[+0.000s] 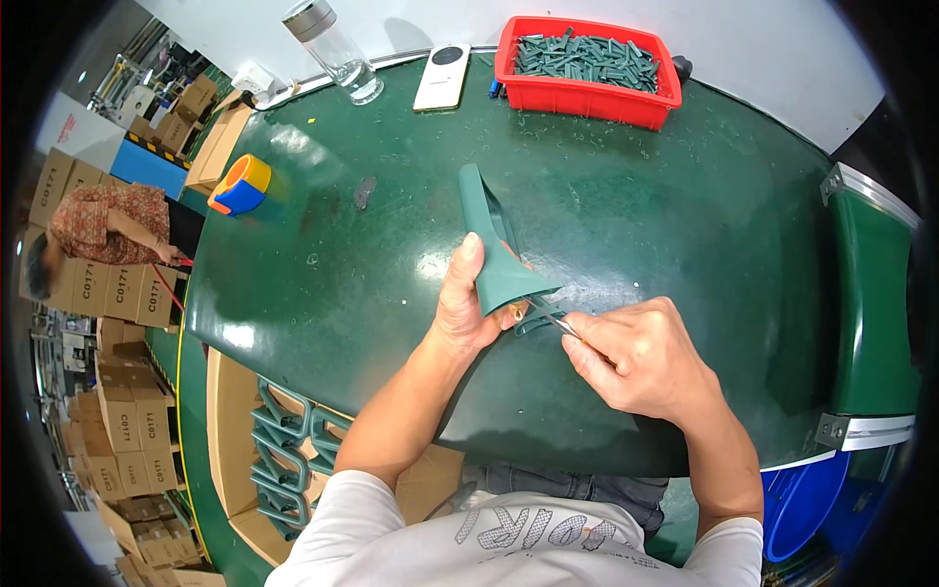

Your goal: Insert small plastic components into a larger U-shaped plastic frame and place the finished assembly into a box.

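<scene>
My left hand (460, 311) is closed around a dark green moulded plastic part (504, 279), thumb on its upper face. The part has a long narrow upper end and flares out toward a wide lower edge. My right hand (641, 360) grips a thin metal tool (554, 318), perhaps a trimming knife; its handle is mostly hidden in the fist. The tool's tip meets the flared edge of the part, close to my left fingertips. A thin green loop (538, 321) shows just beneath that edge. Both hands are above the green table (381, 264).
At the back stand a red bin (587, 106) of small green pieces, a phone (442, 76) and a glass bottle (342, 64). A tape roll (241, 184) lies left. An open carton (230, 421) holds similar green parts. A green conveyor (875, 303) is right; a person (117, 225) stands far left.
</scene>
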Motion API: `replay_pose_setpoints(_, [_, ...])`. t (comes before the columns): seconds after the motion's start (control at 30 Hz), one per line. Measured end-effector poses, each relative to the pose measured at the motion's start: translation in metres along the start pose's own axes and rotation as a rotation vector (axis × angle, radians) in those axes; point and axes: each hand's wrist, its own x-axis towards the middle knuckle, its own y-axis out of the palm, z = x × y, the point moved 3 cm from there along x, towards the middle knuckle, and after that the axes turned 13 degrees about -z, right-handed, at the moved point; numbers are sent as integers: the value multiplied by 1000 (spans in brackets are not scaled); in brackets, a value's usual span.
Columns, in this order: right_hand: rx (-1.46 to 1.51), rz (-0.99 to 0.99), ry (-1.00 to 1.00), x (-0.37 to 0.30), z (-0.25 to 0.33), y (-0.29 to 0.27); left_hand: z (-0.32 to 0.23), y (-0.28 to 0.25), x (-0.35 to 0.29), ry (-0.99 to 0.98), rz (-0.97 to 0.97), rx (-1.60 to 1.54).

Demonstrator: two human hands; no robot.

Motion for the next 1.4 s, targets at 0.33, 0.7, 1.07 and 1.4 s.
replay_pose_setpoints(0.33, [-39, 0, -47, -1, 1, 0, -2, 3, -3, 23, -15, 35])
replay_pose_setpoints(0.7, [-218, 31, -95, -2, 0, -2, 3, 1, 0, -11, -59, 104])
replay_pose_setpoints(1.07, [260, -382, 512, -70, -88, -6, -8, 11, 8, 167, -39, 108])
replay_pose_setpoints(1.4, [310, -415, 818, -51, -53, 4, -65, -11, -87, 642, -397, 453])
